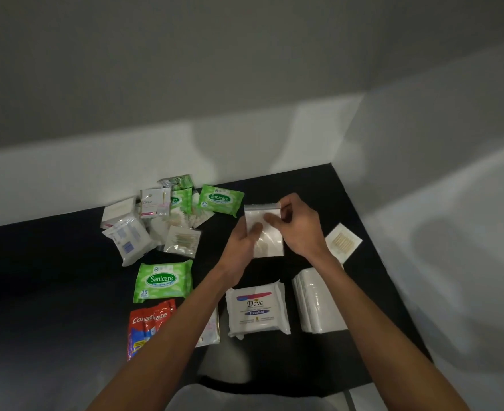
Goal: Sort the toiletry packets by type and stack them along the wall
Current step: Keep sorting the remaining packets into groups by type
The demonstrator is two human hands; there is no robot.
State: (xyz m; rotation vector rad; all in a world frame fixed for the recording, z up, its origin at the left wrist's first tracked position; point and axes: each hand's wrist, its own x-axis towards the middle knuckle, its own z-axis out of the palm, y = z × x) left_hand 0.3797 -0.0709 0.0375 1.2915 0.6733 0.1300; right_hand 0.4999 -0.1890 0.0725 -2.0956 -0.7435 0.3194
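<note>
Above the black table (pixel 52 262) both my hands hold a clear zip bag (pixel 270 241) with pale contents. My left hand (pixel 241 247) grips its left edge, thumb on the front. My right hand (pixel 299 226) pinches its upper right part. A similar packet of cotton buds (pixel 343 242) lies flat to the right, near the wall. Green Sanicare wipes packs lie at the back (pixel 221 200) and at mid left (pixel 163 281). A white Dove pack (pixel 258 311) and a stack of white packets (pixel 318 302) sit in front of my hands. Red Colgate sachets (pixel 148 324) lie at the front left.
A mixed pile at the back left holds a Dove sachet (pixel 153 204), a clear cotton bud bag (pixel 182 241), a white and blue pack (pixel 129 238) and more green packs. White walls (pixel 422 188) border the table behind and on the right.
</note>
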